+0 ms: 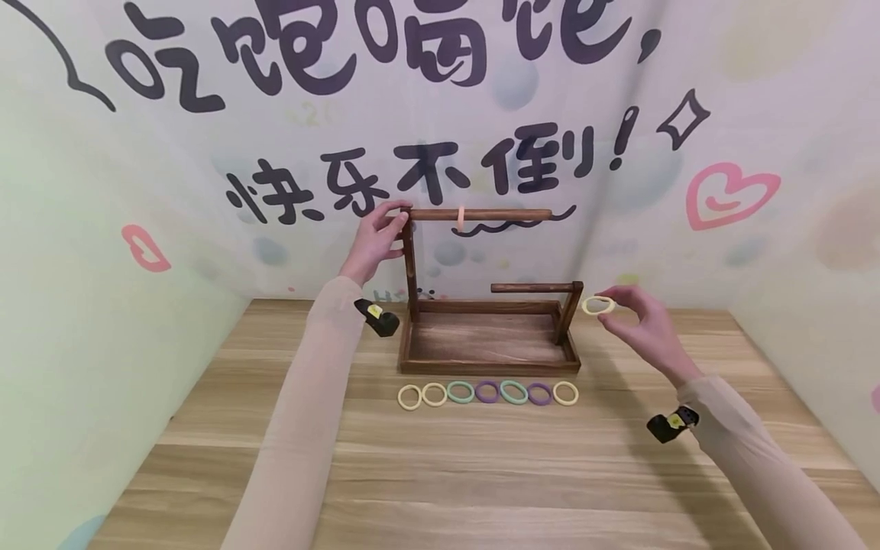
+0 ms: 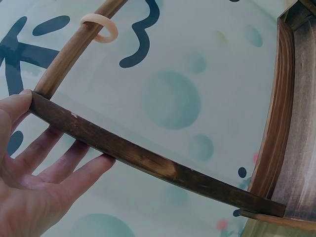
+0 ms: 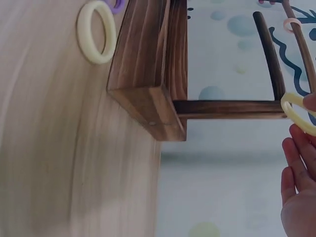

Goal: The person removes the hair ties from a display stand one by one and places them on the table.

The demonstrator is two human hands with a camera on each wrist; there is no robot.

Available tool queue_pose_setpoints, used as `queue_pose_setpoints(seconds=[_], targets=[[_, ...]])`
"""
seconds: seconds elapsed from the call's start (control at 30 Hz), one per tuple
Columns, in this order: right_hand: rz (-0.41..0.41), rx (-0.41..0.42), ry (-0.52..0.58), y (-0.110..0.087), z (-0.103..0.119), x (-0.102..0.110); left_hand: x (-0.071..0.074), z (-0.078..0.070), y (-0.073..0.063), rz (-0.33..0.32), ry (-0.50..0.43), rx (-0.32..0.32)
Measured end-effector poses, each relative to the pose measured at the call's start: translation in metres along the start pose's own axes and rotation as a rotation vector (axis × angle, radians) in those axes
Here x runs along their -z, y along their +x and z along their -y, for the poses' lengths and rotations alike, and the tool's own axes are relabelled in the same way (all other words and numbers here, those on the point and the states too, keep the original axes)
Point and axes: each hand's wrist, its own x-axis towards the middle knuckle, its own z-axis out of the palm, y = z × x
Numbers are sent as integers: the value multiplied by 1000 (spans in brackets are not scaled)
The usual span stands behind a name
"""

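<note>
My left hand (image 1: 371, 243) grips the top of the tall left post (image 2: 148, 160) of a dark wooden rack (image 1: 490, 367); its thumb and fingers lie on opposite sides of the post. A pale peach ring (image 1: 461, 221) hangs around the rack's long upper bar (image 1: 509, 215). Just right of the shorter post (image 1: 569, 312), my right hand (image 1: 651, 330) pinches a pale yellow ring (image 1: 585, 308) between thumb and fingers. That ring is apart from the lower bar (image 1: 525, 288) in the head view; the right wrist view cuts off part of hand and ring.
Along the rack's front edge, several rings lie in a row on the wood-grain table (image 1: 467, 473), among them a yellow ring (image 1: 576, 393), a green ring (image 1: 450, 393) and a purple ring (image 1: 478, 393). Behind the rack rises a printed wall (image 1: 385, 122).
</note>
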Motion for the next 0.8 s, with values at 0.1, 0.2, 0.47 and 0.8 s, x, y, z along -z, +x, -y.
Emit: queue_pose_setpoints(seconds=[0.1, 0.2, 0.47, 0.8], targets=[[30, -12, 27, -2, -2, 2, 1, -1, 0, 3, 0, 2], [62, -34, 28, -7, -4, 3, 2, -1, 0, 3, -6, 10], [144, 14, 13, -30, -16, -1, -1, 2, 0, 25, -5, 5], [222, -83, 43, -50, -29, -6, 1, 1, 1, 11, 2, -9]])
